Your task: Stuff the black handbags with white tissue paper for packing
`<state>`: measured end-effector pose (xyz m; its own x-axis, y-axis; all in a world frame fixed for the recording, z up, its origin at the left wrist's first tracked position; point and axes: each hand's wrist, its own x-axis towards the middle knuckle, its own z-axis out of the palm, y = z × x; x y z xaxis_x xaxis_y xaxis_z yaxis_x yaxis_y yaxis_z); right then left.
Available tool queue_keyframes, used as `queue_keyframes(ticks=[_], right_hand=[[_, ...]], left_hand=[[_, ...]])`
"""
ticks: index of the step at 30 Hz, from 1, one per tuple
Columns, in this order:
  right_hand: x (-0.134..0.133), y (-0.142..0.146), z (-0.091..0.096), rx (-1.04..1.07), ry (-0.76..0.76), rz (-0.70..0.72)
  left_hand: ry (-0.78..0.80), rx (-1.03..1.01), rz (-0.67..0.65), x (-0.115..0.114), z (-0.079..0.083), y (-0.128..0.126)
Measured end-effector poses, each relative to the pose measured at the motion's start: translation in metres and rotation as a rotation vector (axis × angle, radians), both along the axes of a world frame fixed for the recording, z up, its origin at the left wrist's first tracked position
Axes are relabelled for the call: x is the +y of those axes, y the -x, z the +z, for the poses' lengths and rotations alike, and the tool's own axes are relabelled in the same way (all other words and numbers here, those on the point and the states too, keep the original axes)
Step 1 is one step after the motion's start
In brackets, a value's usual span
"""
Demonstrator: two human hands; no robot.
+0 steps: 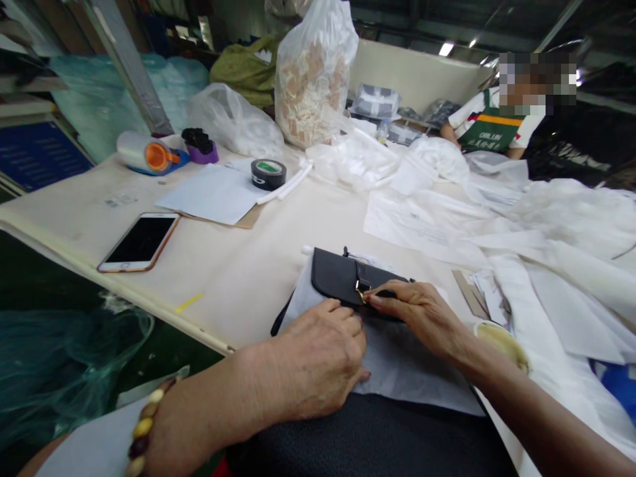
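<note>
A black leather bag with a rounded flap point(334, 270) lies at the table's near edge. White tissue paper point(417, 371) covers its body below the flap, and more black leather point(392, 437) shows nearest me. My right hand point(422, 308) pinches the gold clasp point(360, 290) on the flap's strap between thumb and fingertips. Just left of it, my left hand point(322, 351) rests on the tissue below the flap with its fingers curled in. Whatever those fingers grip is hidden under the hand.
Left on the table point(238, 278) are a phone point(140, 242), paper sheets point(213, 194), a black tape roll point(268, 173) and an orange-ended roll point(149, 154). White wrapping point(546, 265) heaps up at right, near a tape roll point(501, 344). A co-worker point(497, 126) is behind.
</note>
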<state>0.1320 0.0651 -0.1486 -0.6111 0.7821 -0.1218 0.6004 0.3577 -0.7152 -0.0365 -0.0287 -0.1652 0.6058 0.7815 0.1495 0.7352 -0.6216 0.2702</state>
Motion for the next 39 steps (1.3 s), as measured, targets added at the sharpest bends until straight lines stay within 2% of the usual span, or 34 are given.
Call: queue_keyframes(ticks=[11,20,27,30,34,39], right_hand=[[-0.007,0.002,0.003,-0.089,-0.138,0.145],[-0.015,0.003,-0.001,-0.132,-0.280,0.272],[-0.018,-0.006,-0.004,-0.047,-0.312,0.250],[-0.022,-0.011,-0.007,-0.018,-0.333,0.257],[-0.031,-0.013,-0.007,-0.030,-0.362,0.252],[-0.048,-0.008,0.000,-0.169,-0.396,0.245]], left_hand=[[0.063,0.054,-0.011,-0.002,0.004,-0.001],[0.101,0.090,-0.019,-0.001,0.019,-0.002],[0.101,0.059,-0.037,-0.017,0.022,0.000],[0.145,0.021,-0.022,-0.017,0.027,0.002],[0.099,-0.061,0.108,0.008,0.036,0.006],[0.183,0.062,0.143,0.069,0.029,-0.005]])
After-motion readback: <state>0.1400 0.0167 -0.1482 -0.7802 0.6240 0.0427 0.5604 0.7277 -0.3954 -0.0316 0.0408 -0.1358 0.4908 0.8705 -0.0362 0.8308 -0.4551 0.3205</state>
